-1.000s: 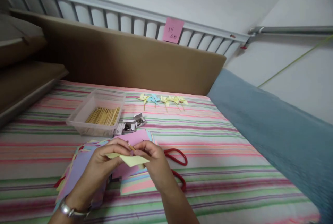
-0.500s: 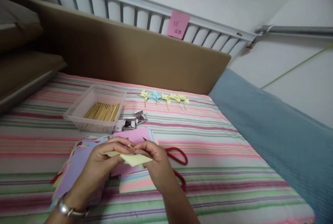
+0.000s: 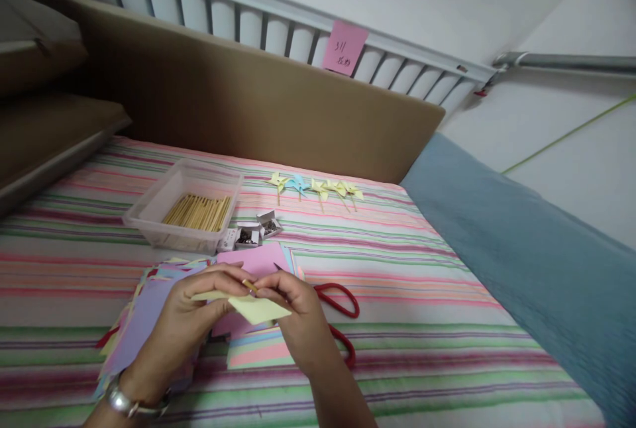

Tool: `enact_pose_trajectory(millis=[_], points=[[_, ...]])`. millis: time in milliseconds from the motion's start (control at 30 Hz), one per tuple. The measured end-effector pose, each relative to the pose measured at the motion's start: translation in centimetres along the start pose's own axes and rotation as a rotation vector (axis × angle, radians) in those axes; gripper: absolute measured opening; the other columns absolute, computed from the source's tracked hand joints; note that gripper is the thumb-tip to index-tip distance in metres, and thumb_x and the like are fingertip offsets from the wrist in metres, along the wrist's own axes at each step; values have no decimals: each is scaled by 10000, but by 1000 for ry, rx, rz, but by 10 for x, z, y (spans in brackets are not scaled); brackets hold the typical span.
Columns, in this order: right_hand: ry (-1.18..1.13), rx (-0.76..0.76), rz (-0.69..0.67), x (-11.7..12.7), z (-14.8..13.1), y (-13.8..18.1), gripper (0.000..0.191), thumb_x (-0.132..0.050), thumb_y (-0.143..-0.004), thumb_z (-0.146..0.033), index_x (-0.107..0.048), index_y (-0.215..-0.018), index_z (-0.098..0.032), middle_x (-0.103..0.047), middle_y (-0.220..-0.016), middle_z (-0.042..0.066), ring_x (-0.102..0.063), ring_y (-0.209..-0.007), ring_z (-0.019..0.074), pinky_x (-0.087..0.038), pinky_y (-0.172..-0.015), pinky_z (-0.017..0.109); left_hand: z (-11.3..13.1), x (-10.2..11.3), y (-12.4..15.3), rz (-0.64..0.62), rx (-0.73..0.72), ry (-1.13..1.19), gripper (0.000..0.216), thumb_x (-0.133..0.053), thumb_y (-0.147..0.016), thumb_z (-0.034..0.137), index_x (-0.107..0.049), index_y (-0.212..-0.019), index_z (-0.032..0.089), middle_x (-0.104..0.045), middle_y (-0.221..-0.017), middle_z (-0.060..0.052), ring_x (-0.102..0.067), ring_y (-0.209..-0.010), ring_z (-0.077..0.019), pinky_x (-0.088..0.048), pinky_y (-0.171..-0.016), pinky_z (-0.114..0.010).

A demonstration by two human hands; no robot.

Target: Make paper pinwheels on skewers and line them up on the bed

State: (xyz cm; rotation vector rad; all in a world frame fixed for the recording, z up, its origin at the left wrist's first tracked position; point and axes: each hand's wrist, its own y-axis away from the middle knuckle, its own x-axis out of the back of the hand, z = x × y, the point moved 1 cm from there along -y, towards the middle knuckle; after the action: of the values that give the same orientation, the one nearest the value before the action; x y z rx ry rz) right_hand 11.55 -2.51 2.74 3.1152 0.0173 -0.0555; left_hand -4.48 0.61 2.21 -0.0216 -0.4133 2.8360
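My left hand [image 3: 203,295] is closed on a folded sheet of pale yellow paper [image 3: 258,309], its fingers bent over the far side. The end of a small wooden stick [image 3: 250,286] shows between the fingertips of both hands, just behind the paper. My right hand [image 3: 298,312] pinches at the stick, with its thumb against the paper. Most of the stick is hidden. Beneath the hands lie a stack of coloured paper with a pink sheet [image 3: 258,256] on top and another with a lilac sheet [image 3: 154,315]. Red-handled scissors [image 3: 339,299] lie partly under my right forearm.
A clear plastic box [image 3: 144,216] holds many wooden sticks [image 3: 199,212]. Small open boxes of pins [image 3: 247,235] stand beside it. Several finished paper pinwheels [image 3: 318,187] lie in a row near a brown board [image 3: 278,110]. A striped cloth [image 3: 422,295] covers the surface.
My hands stay together on the yellow paper. The paper has tilted slightly, showing more of its face, and the view has shifted a little.
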Motion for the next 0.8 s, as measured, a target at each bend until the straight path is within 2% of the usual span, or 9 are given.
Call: enact_pose_trajectory(millis=[300,800], points=[[-8,13,12,-1,0,-1,89,-631,-771,-272,-675,-748,-197,-586,-648,-23,-483,-547,97,-379,-499,195,-3,0,1,42,30,48,79,-707,-721,200,-747,-684,257,-736,-828,-40,-653,-903,-219,-461,-874,-298],[35,45,15,-2,-2,0,65,-615,-773,-216,-668,-745,-189,-578,-661,-31,-468,-559,84,-383,-524,188,-4,3,1,8,16,30,73,-710,-726,212,-739,-692,270,-744,-856,-8,-653,-922,-187,-418,-936,-284]])
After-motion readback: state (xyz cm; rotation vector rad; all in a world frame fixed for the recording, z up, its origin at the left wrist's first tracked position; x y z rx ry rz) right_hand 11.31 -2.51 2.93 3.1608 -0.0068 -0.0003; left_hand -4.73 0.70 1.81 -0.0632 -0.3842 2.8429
